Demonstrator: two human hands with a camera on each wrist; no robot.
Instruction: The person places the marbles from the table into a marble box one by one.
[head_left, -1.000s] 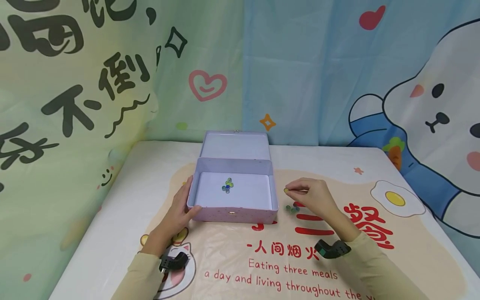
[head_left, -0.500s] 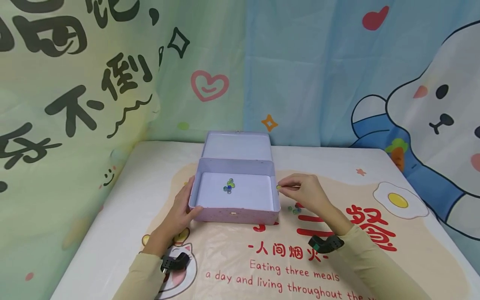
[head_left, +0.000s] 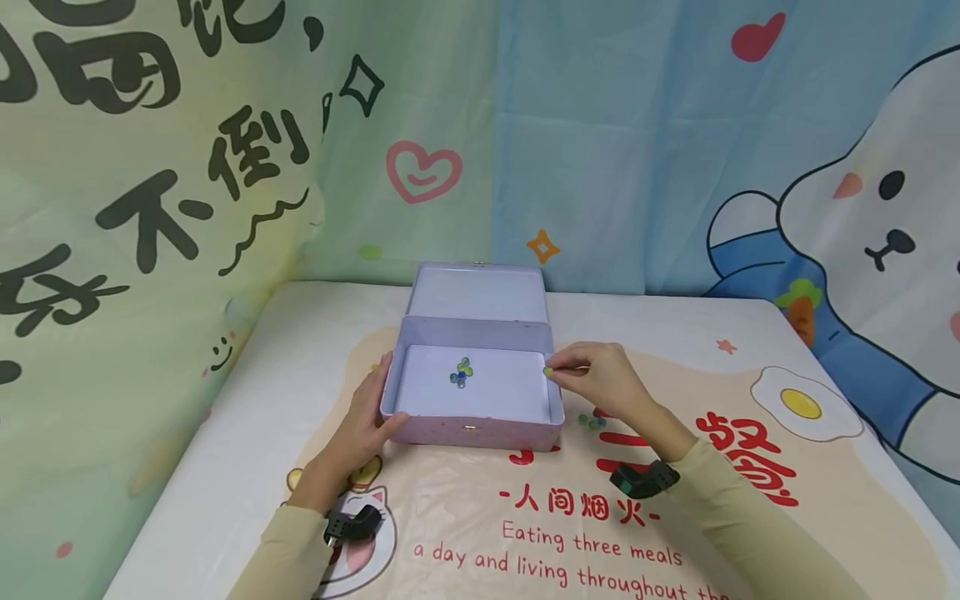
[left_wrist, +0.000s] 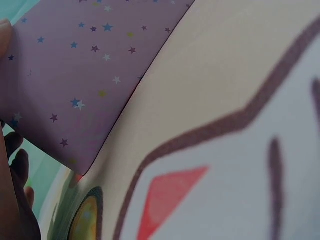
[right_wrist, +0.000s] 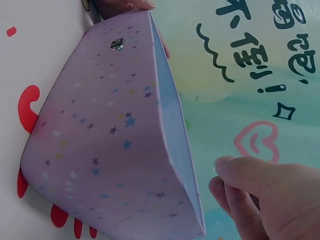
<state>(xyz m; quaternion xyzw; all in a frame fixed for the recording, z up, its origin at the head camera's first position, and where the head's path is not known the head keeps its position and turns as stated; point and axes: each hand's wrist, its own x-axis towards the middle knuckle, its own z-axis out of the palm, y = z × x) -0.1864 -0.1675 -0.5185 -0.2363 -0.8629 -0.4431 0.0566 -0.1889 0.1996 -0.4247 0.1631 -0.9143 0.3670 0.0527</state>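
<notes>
A lilac tin box (head_left: pixel 495 434) printed with small stars stands with its hinged lid (head_left: pixel 480 292) raised at the back. My left hand (head_left: pixel 358 433) grips its left front corner, thumb on the front face and fingers along the side. Beside the right rim, my right hand (head_left: pixel 603 383) pinches a small yellow-green glass marble (head_left: pixel 548 372) between thumb and fingertips. The right wrist view shows those fingertips close to the rim, with a clear edge of the marble (right_wrist: pixel 215 167) peeking out. Several green and blue marbles (head_left: pixel 461 377) lie clustered on the box floor.
Several more green marbles (head_left: pixel 592 422) lie on the printed tablecloth (head_left: pixel 450 517), right of the box and under my right forearm. A printed cloth backdrop (head_left: pixel 577 150) hangs behind the table and along its left side. Each wrist wears a black strap (head_left: pixel 647 481).
My right hand has moved left with the marble, from over the tablecloth to the box's right rim. The left hand keeps its grip on the box. The head view has shifted slightly.
</notes>
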